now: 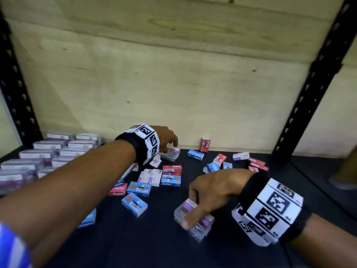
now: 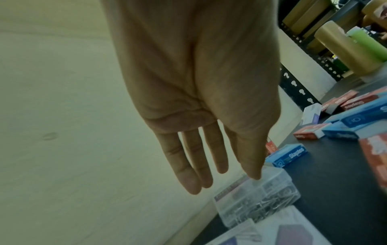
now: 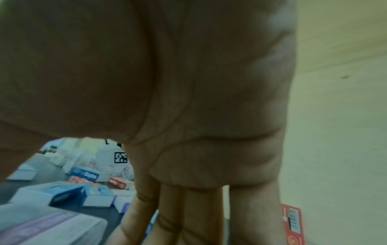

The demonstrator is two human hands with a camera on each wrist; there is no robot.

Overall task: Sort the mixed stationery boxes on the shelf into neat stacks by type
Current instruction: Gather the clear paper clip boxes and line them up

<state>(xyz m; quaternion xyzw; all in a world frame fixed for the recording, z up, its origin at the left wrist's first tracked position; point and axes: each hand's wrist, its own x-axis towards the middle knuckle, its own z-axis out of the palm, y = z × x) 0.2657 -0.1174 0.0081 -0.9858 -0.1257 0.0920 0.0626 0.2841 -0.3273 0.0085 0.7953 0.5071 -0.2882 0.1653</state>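
Small stationery boxes lie mixed on the dark shelf (image 1: 158,238): blue staple boxes (image 1: 134,204), red staple boxes (image 1: 172,169) and white-purple boxes (image 1: 150,176). My right hand (image 1: 190,210) grips a small stack of clear paper clip boxes (image 1: 201,226) with purple labels near the front, thumb on the near side and fingers over the far side. My left hand (image 1: 170,147) reaches to the back, over another clear paper clip box (image 2: 257,197). Its fingers (image 2: 188,165) are straight, and the thumb tip touches or hovers just over the lid.
Rows of stacked clear purple-label boxes (image 1: 48,153) fill the shelf's left side. A red box (image 1: 205,144) stands upright against the plywood back wall (image 1: 173,74). More red and blue boxes (image 1: 218,164) lie scattered at the right. Black perforated uprights (image 1: 316,84) frame both sides.
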